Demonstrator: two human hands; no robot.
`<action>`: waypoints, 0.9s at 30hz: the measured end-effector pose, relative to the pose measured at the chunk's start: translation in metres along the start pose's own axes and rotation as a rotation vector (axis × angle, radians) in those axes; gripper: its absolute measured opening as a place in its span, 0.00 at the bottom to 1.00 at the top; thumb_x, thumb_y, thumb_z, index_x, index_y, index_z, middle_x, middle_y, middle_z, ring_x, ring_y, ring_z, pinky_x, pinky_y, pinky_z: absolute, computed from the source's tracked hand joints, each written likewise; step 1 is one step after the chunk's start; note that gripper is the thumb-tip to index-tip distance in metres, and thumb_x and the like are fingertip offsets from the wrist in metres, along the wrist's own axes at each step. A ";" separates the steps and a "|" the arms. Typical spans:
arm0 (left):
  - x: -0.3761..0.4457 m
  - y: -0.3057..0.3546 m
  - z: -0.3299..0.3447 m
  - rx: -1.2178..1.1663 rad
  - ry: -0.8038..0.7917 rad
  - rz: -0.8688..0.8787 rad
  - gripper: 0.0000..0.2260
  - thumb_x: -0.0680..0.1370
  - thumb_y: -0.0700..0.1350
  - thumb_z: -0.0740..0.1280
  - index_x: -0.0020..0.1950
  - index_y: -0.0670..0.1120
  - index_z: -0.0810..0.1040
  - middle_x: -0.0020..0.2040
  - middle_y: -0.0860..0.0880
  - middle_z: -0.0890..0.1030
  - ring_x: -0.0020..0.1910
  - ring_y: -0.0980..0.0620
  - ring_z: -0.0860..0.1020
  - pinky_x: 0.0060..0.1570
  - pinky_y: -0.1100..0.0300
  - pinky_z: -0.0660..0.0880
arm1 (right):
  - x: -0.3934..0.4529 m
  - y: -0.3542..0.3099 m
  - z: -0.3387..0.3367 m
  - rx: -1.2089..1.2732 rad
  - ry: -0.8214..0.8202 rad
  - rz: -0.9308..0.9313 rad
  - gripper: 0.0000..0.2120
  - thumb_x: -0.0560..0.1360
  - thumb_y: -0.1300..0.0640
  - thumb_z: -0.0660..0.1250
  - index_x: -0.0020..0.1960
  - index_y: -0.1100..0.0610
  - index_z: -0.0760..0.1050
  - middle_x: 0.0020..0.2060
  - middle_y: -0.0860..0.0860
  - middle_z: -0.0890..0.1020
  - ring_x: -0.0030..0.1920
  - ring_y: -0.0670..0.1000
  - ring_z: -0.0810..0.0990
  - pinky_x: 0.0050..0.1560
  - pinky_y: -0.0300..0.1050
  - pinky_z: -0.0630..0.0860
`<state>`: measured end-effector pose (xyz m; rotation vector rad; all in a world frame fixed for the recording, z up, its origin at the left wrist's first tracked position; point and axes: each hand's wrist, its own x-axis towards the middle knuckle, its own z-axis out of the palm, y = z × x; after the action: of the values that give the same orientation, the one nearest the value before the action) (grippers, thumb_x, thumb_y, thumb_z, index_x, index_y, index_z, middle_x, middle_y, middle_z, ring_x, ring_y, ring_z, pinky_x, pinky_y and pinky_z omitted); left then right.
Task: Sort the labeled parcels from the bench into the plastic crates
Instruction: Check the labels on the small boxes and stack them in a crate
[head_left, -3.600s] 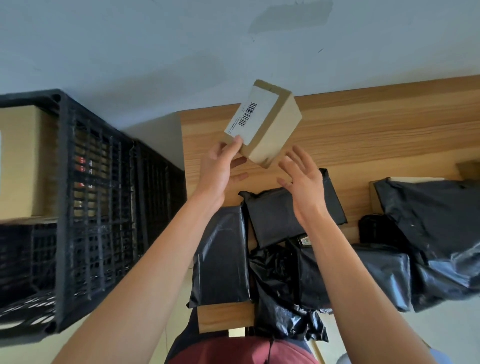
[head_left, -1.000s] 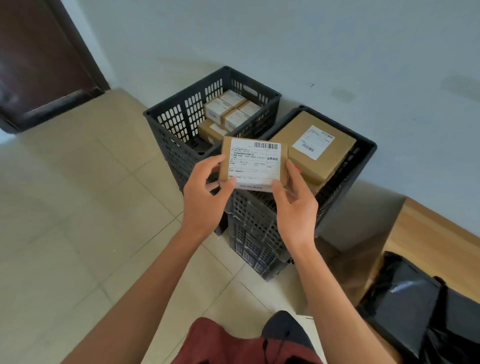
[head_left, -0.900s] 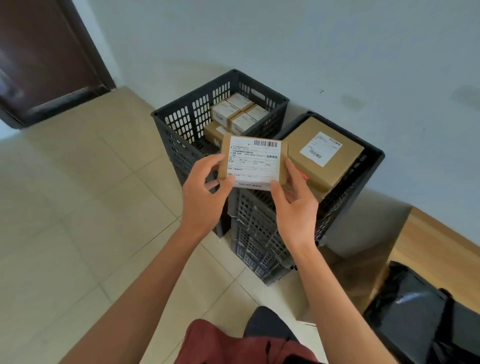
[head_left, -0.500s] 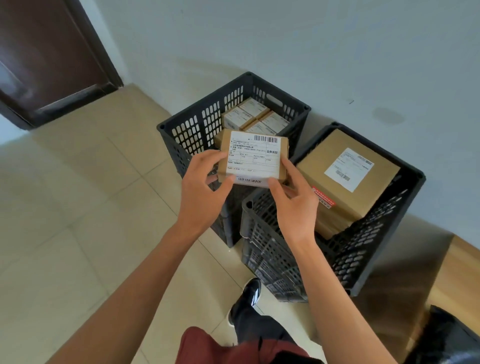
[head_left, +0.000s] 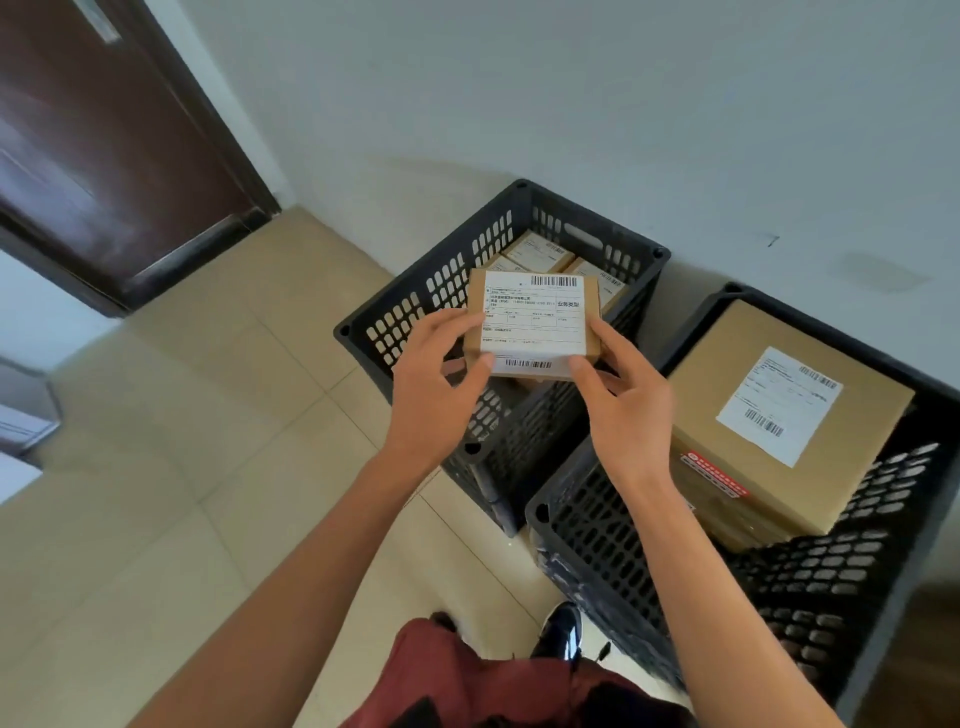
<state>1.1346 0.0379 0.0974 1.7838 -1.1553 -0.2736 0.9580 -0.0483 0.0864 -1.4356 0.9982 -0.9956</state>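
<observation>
I see the small labeled parcel (head_left: 534, 323) held label-up at frame centre, its long side running left to right; my left hand (head_left: 435, 392) pinches its lower-left corner, my right hand (head_left: 621, 402) its lower-right. It hangs directly above the upper crate (head_left: 358, 332) holding similar small boxes (head_left: 540, 253), so I judge the drop goes straight down, not right toward the crate (head_left: 582, 540) with the big box (head_left: 779, 415)

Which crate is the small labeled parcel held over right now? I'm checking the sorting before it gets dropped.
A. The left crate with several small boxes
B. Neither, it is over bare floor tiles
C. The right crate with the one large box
A. Both the left hand and the right hand hold the small parcel above the left crate, where small boxes lie; the large box sits in the right crate beside it.
</observation>
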 end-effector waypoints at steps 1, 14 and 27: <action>0.008 -0.002 0.002 -0.004 -0.009 -0.005 0.20 0.80 0.39 0.72 0.72 0.48 0.78 0.69 0.51 0.74 0.70 0.58 0.72 0.61 0.63 0.79 | 0.005 0.002 0.002 -0.009 0.009 0.002 0.24 0.81 0.62 0.70 0.76 0.50 0.74 0.66 0.40 0.80 0.60 0.36 0.80 0.65 0.39 0.79; 0.142 -0.088 0.020 0.003 -0.233 0.045 0.17 0.80 0.41 0.72 0.68 0.49 0.77 0.70 0.50 0.75 0.69 0.56 0.74 0.56 0.66 0.81 | 0.089 0.033 0.075 -0.120 0.168 0.102 0.22 0.83 0.58 0.68 0.74 0.42 0.71 0.62 0.38 0.81 0.59 0.37 0.81 0.59 0.33 0.78; 0.276 -0.204 0.063 0.026 -0.530 0.126 0.15 0.79 0.41 0.74 0.66 0.45 0.79 0.69 0.48 0.76 0.68 0.53 0.76 0.60 0.66 0.78 | 0.187 0.114 0.161 -0.370 0.373 0.200 0.22 0.83 0.61 0.68 0.76 0.53 0.74 0.73 0.49 0.77 0.74 0.49 0.74 0.67 0.51 0.79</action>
<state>1.3604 -0.2013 -0.0200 1.6993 -1.6386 -0.6874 1.1611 -0.1879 -0.0293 -1.4341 1.6359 -0.9838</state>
